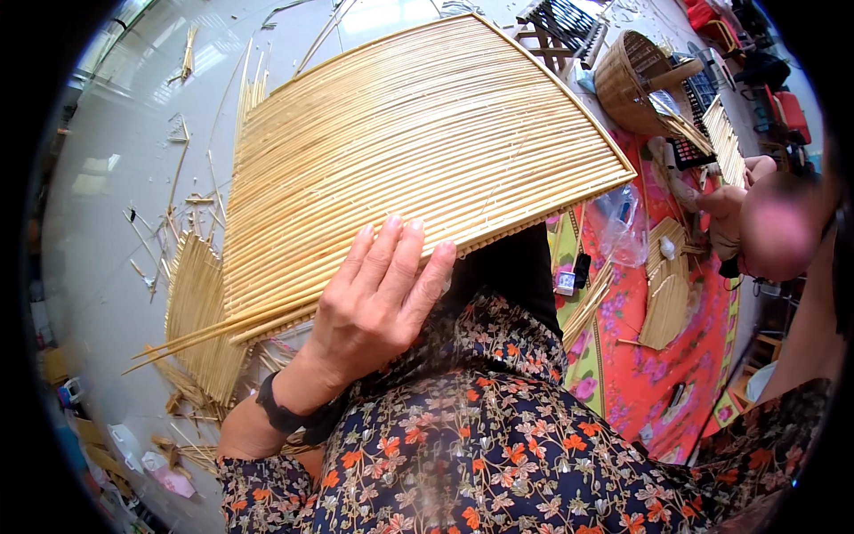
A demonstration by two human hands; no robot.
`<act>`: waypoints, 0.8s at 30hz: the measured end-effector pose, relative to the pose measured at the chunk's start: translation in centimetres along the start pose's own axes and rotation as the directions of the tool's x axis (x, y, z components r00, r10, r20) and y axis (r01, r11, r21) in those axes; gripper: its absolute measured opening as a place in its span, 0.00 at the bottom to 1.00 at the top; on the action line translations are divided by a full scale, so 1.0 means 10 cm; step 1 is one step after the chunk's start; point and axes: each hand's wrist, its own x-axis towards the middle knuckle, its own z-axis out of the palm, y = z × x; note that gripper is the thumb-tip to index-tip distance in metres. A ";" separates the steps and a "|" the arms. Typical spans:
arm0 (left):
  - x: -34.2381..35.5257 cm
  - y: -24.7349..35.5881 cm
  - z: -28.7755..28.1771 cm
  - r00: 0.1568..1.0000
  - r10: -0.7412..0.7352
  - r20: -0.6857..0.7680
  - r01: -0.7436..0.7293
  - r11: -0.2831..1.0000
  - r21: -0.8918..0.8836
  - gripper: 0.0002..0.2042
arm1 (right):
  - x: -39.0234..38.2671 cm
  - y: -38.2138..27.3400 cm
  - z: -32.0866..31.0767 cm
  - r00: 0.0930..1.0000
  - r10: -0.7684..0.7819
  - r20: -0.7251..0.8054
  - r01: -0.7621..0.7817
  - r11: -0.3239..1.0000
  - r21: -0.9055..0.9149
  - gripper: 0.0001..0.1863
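A large fan-like panel of pale bamboo sticks (400, 133), laid side by side within a thin frame, is tilted up over my lap. My left hand (378, 285), with a dark band on the wrist, grips its near edge. The fingers lie across the sticks on top, and the thumb is hidden. A few loose stick ends (169, 349) poke out beyond the panel's lower left corner. My right forearm (811, 365) rises along the right rim, and its hand is out of the picture.
Another stick panel (200, 311) and scattered offcuts lie on the floor at left. On the right, a red flowered cloth (703, 383) bears a shaped stick panel (667, 307) and a clear plastic bag (624, 231). A woven basket (614, 84) stands near a seated co-worker's hand (721, 203).
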 end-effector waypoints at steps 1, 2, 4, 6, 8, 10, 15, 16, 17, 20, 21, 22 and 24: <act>0.00 0.01 -0.01 1.000 0.000 0.003 0.000 1.000 -0.005 0.20 | -0.07 0.03 0.03 1.000 -0.021 -0.023 0.020 0.999 -0.033 0.07; 0.00 0.01 -0.01 1.000 0.004 -0.004 -0.004 1.000 -0.011 0.20 | -0.16 0.06 0.02 0.998 -0.047 -0.040 0.044 0.997 -0.067 0.07; 0.01 0.01 -0.01 0.999 0.028 -0.017 -0.029 0.999 -0.027 0.20 | -0.38 0.05 0.14 0.995 -0.090 -0.044 0.087 0.993 -0.082 0.07; -0.11 0.02 -0.05 0.998 -0.059 0.031 0.059 0.998 0.014 0.21 | -0.24 0.12 0.53 0.977 -0.202 0.074 0.202 0.979 0.010 0.07; -0.02 0.03 -0.04 1.000 0.000 0.005 0.000 1.000 -0.026 0.20 | -0.56 -0.15 0.66 0.971 -0.045 0.234 0.058 0.997 -0.051 0.14; -0.02 0.04 -0.07 0.999 -0.025 0.034 0.025 1.000 -0.011 0.20 | -0.57 -0.09 0.90 0.946 -0.017 0.325 0.012 1.000 0.015 0.13; 0.02 0.03 -0.09 0.999 -0.014 0.037 0.015 1.000 -0.022 0.20 | -0.58 0.04 1.10 0.915 -0.145 0.376 0.207 0.970 -0.130 0.06; 0.03 0.03 -0.09 0.999 -0.012 0.039 0.013 1.000 -0.025 0.20 | -0.58 0.06 1.10 0.910 -0.145 0.389 0.219 0.964 -0.153 0.04; 0.00 0.04 -0.10 0.999 -0.029 0.039 0.030 0.999 -0.016 0.19 | -0.54 0.05 1.12 0.892 -0.178 0.415 0.290 0.930 -0.225 0.04; -0.07 0.04 -0.13 0.996 -0.083 0.044 0.083 0.997 0.007 0.19 | -0.38 0.14 1.19 0.839 -0.382 0.388 0.491 0.839 -0.234 0.04; -0.10 0.04 -0.13 0.994 -0.098 0.046 0.098 0.995 0.010 0.19 | -0.29 0.12 1.16 0.844 -0.385 0.373 0.506 0.802 -0.317 0.05; 0.04 0.02 -0.11 1.000 -0.010 0.001 0.010 0.999 -0.037 0.19 | -0.46 0.05 0.98 0.886 -0.387 0.255 0.464 0.741 -0.486 0.06; 0.05 0.00 -0.10 1.000 -0.006 -0.001 0.006 0.999 -0.035 0.19 | -0.30 -0.01 0.70 0.843 -0.534 0.066 0.412 0.563 -0.717 0.06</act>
